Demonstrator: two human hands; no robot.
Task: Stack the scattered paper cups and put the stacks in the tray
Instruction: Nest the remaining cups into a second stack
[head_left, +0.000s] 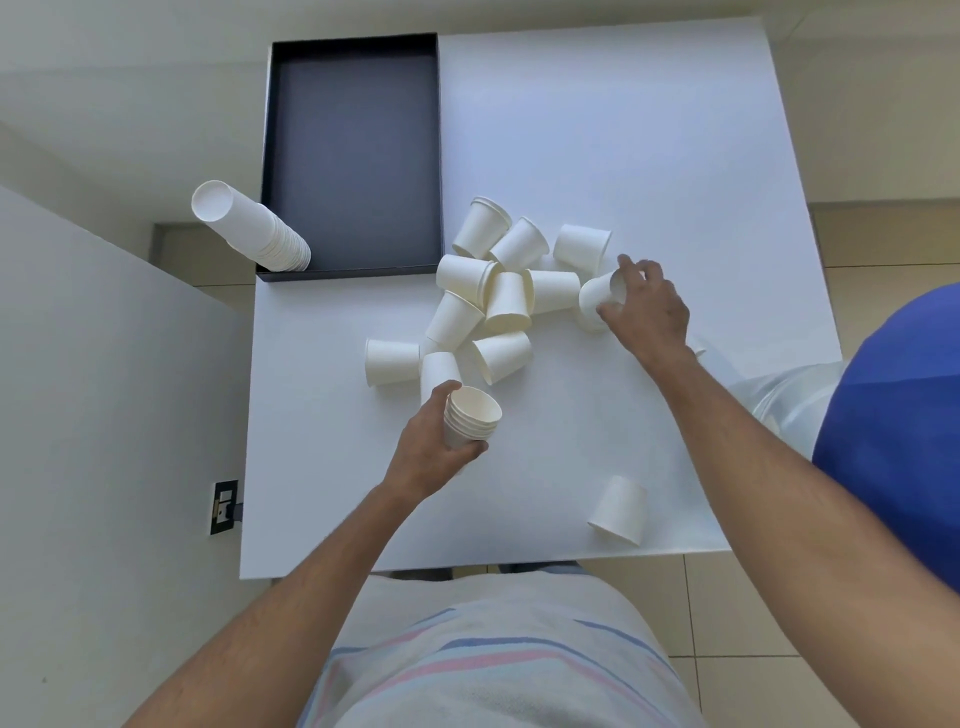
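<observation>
My left hand (434, 452) grips a short stack of white paper cups (471, 415), mouths up, over the middle of the white table (597, 156). Further right, my right hand (644, 306) closes on a single paper cup (597, 299) lying on its side at the right edge of the pile. Several loose cups (498, 291) lie tumbled on the table between my hands. One more cup (619, 509) sits upside down near the front edge. A tall cup stack (254, 228) stands in the near left corner of the dark tray (358, 150).
The tray lies at the table's far left. A blue object (898, 431) and clear plastic (795, 395) sit at the table's right edge. A white wall with a socket (226, 506) runs along the left.
</observation>
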